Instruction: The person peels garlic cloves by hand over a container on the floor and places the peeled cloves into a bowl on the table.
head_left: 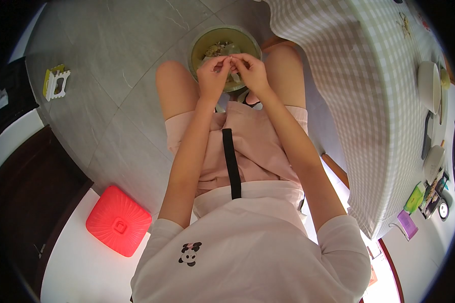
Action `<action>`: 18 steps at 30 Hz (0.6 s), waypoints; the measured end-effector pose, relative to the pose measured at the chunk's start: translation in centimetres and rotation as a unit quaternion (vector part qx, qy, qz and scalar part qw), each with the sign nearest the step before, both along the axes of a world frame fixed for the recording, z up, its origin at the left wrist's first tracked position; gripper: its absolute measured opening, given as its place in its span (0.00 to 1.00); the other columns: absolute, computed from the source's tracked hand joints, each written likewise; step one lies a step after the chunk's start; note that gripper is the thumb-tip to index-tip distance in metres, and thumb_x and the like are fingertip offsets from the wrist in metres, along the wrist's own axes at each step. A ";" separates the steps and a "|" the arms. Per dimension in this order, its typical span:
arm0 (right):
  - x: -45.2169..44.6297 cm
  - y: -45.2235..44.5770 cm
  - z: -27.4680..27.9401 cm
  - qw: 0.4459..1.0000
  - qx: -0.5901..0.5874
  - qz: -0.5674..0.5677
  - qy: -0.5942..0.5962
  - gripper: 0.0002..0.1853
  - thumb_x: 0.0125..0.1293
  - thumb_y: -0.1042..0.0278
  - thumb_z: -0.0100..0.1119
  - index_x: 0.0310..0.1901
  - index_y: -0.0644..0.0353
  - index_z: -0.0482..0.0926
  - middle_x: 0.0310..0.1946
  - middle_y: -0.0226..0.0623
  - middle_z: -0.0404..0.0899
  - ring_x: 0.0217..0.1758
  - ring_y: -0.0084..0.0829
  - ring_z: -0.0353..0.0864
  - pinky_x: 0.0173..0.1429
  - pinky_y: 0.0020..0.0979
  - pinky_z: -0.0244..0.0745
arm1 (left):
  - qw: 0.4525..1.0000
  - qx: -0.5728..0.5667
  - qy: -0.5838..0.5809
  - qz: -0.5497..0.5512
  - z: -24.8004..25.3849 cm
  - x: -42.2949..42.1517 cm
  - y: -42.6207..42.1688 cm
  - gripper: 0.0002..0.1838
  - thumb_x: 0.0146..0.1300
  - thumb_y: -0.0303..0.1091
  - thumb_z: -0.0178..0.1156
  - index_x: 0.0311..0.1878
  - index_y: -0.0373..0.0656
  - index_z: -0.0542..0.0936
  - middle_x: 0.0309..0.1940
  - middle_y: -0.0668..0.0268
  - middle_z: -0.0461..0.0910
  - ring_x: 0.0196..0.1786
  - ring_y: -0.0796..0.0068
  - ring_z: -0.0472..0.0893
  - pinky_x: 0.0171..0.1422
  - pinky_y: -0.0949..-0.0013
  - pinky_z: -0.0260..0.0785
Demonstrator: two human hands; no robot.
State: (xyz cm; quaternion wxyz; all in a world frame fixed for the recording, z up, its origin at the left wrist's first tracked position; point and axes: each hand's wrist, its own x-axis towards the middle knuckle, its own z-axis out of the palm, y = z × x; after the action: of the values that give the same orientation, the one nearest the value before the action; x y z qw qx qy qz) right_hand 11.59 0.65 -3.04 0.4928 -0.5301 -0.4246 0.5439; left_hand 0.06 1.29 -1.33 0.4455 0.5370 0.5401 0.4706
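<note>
My left hand (214, 76) and my right hand (253, 74) meet fingertip to fingertip over a round, greenish bin (193, 53) that stands on the floor between my knees. Both hands are closed in a pinch. Whatever lies between the fingertips is too small to make out. Inside the bin are pale, crumpled scraps (218, 49) and some see-through plastic (231, 49); my hands hide part of this.
On my right hangs a checked tablecloth (359, 101), with a white bowl (428, 87), a green packet (414, 198) and a small clock (443, 210) on the table. At left are a red lidded box (119, 221) and a small yellow-and-white stool (56, 83).
</note>
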 end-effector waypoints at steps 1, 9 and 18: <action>0.1 0.0 0.0 1.000 0.008 0.002 -0.021 0.07 0.56 0.75 0.51 0.36 0.68 0.75 0.27 0.37 0.76 0.26 0.21 0.75 0.30 0.20 0.70 | 1.000 -0.001 -0.018 -0.006 0.0 0.0 0.0 0.06 0.53 0.27 0.57 0.32 0.35 0.78 0.25 0.67 0.78 0.28 0.83 0.75 0.33 0.81 0.67; 0.2 -0.1 0.3 0.991 0.075 -0.005 -0.112 0.07 0.55 0.76 0.52 0.35 0.66 0.75 0.26 0.38 0.75 0.24 0.23 0.75 0.28 0.21 0.69 | 0.999 -0.009 -0.034 -0.001 -0.7 0.0 0.0 0.05 0.53 0.26 0.56 0.32 0.35 0.78 0.25 0.67 0.78 0.30 0.83 0.75 0.35 0.81 0.66; 0.1 0.0 0.7 0.987 0.088 -0.003 -0.133 0.07 0.54 0.76 0.53 0.35 0.65 0.76 0.26 0.38 0.74 0.24 0.24 0.75 0.28 0.21 0.68 | 0.998 -0.029 -0.048 0.012 -1.0 0.1 0.0 0.06 0.53 0.26 0.56 0.33 0.35 0.77 0.26 0.68 0.77 0.29 0.84 0.74 0.35 0.81 0.66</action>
State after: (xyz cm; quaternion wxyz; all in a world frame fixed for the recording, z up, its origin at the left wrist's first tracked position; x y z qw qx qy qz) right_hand 11.72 0.69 -2.36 0.4782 -0.5535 -0.5313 0.4274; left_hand 0.16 1.29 -2.29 0.4807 0.4943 0.5377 0.4852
